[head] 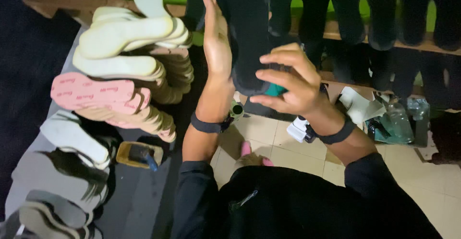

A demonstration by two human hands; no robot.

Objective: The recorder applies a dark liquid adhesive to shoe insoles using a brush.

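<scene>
My left hand (217, 39) is flat against the left side of a long black sole (246, 32) that stands upright before me. My right hand (290, 80) curls around the sole's lower end, fingers bent, with a small teal object (276, 91) partly showing under the fingers. Both wrists wear black bands. What the teal thing is stays unclear.
Stacks of white, pink and tan shoe soles (122, 56) lie on the grey bench at left, beside a yellow tray with a brush (140, 153). More black soles (384, 13) hang on a wooden rail behind. Plastic bottles (401, 119) and paper lie on the tiled floor.
</scene>
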